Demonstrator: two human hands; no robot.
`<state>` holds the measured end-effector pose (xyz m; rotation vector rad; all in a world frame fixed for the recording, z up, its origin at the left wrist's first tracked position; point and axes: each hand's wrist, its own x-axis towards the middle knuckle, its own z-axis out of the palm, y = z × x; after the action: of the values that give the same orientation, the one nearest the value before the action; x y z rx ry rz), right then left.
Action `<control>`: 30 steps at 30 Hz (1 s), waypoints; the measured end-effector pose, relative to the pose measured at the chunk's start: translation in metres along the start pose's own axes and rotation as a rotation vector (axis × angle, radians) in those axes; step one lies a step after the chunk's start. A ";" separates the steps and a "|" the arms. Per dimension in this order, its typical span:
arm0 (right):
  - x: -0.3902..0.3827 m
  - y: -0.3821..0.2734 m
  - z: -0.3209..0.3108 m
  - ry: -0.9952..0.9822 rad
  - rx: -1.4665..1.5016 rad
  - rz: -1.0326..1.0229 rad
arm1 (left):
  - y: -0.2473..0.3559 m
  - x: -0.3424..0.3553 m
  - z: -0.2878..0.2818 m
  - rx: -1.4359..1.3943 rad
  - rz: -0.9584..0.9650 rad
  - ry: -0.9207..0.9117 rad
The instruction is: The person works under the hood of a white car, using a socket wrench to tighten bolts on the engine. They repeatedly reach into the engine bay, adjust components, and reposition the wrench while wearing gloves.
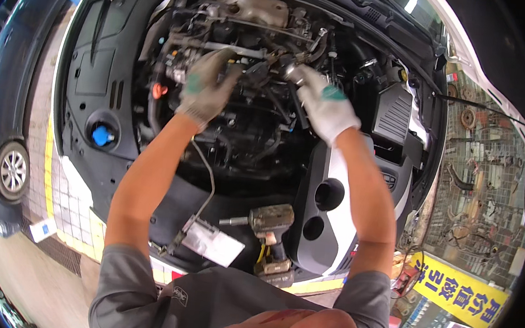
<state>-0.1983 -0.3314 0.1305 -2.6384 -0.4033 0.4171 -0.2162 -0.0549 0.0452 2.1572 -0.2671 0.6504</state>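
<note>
Both my hands wear whitish work gloves with green patches and reach into an open car's engine bay. My left hand [205, 89], somewhat blurred, is over the left side of the engine [248, 110]; its thumb stands apart from its fingers, and I see nothing held. My right hand [328, 107] is at the engine's upper right, its fingers bent around something small and silvery, too blurred to name. Dark hoses and wiring [274, 99] run between the hands. A pale metal cover [251, 8] lies beyond them at the back of the engine.
On the front edge lie a cordless impact wrench [272, 221] and a white card or paper [213, 242] beside a thin cable [211, 175]. A grey-and-white engine cover [337, 233] rests under my right forearm. Left are a blue reservoir cap [101, 135] and another car [9, 92].
</note>
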 end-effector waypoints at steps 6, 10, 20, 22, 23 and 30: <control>0.102 0.085 -0.071 0.298 -0.259 0.073 | 0.013 0.154 0.178 0.125 -0.273 -0.587; 0.125 0.097 -0.054 0.275 -0.214 0.117 | 0.030 0.172 0.221 0.140 -0.448 -0.645; 0.116 0.084 -0.045 0.315 -0.572 0.069 | 0.025 0.163 0.232 0.049 -0.446 -0.648; 0.109 0.069 -0.042 0.283 -0.541 0.143 | 0.015 0.163 0.240 0.197 -0.270 -0.663; 0.109 0.058 -0.043 0.255 -0.526 0.186 | 0.008 0.164 0.245 0.272 -0.183 -0.666; 0.119 0.049 -0.041 0.243 -0.506 0.267 | 0.018 0.157 0.239 0.280 -0.145 -0.685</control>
<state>-0.0646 -0.3477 0.1170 -3.2030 -0.0801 0.0697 -0.0059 -0.2476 0.0206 2.5853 -0.3901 -0.1684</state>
